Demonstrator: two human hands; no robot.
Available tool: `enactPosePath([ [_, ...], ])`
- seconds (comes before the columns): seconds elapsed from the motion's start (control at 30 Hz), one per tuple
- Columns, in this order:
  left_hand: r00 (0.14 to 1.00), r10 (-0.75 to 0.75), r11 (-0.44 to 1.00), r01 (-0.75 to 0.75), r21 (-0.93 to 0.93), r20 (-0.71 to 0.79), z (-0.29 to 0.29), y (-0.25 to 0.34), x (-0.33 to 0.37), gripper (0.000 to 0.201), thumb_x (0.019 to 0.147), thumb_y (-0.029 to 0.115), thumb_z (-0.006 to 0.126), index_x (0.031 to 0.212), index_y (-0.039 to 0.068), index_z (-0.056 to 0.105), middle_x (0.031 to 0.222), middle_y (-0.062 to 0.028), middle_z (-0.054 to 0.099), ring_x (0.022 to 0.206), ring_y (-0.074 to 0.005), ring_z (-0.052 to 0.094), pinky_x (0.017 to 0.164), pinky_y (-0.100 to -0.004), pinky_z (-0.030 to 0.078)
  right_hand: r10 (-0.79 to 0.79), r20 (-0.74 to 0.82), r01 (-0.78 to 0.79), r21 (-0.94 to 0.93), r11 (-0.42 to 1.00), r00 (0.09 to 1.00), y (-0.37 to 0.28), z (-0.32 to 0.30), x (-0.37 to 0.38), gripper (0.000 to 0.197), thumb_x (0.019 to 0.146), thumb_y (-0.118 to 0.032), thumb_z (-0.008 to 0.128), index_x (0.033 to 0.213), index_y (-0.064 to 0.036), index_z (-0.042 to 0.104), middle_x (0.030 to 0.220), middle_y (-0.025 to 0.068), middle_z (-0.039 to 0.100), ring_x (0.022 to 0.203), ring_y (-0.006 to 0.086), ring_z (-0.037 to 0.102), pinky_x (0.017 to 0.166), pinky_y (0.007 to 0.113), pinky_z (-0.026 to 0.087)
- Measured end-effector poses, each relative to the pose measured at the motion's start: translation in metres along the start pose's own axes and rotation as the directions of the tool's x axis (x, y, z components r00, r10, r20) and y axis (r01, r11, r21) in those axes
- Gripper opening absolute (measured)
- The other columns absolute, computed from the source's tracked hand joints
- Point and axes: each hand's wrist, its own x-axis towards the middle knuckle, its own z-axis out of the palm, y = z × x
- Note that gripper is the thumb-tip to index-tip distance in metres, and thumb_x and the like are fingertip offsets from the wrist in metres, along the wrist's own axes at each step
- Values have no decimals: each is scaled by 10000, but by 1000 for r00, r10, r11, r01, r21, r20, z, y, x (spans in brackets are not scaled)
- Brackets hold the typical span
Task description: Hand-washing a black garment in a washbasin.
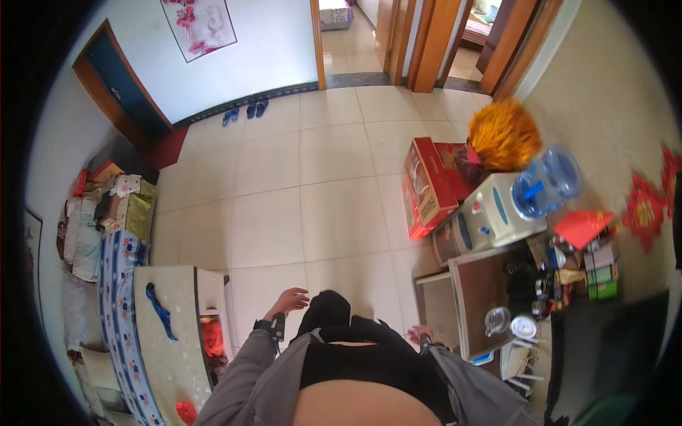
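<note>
My left hand (290, 301) hangs in the air beside my left knee, its fingers loosely stretched and holding nothing. A dark band is on that wrist. My right hand (419, 334) is low on my right side, fingers apart and nothing visible in it; it is nearest to the cabinet (490, 284) with a glass top, and I see a gap between them. Left of my left arm stands a pale low table (167, 305) with a blue strap-like item (161, 310) on it. Its open drawer or shelf holds red items (212, 337).
On the right stand a water dispenser (501, 213) with a blue bottle, red boxes (430, 188) and an orange duster (504, 135). A dark television (604, 355) is behind the cabinet's clutter. A cushioned sofa (121, 298) lines the left. Slippers (257, 108) lie by the far wall, near doorways.
</note>
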Motion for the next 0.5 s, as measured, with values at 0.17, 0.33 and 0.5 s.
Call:
enactPosePath([
  [0.17,998,40,993,-45,-109,-45,-19,103,115,314,866,146,559,1148,14,522,919,-122,635,754,-182,627,692,-282,512,-145,-174,118,-158,980,974,-229,77,83,301,881,-54,454,1181,-23,459,1025,159,617,832,216,634,660,319,522],
  [0.33,999,-11,999,10,-31,-37,-62,236,241,306,827,141,573,1103,10,553,904,-126,640,743,-185,636,650,-284,517,-210,-131,196,-108,975,969,-355,131,174,376,861,-50,491,1233,-24,438,1028,181,615,813,242,631,647,336,527],
  [0.5,999,32,971,-41,235,43,-52,438,370,304,825,130,554,1102,4,552,886,-124,644,738,-178,634,660,-288,517,-85,-160,57,-170,984,983,-396,153,250,381,853,-128,573,1212,-18,506,1027,159,635,920,225,624,789,296,489],
])
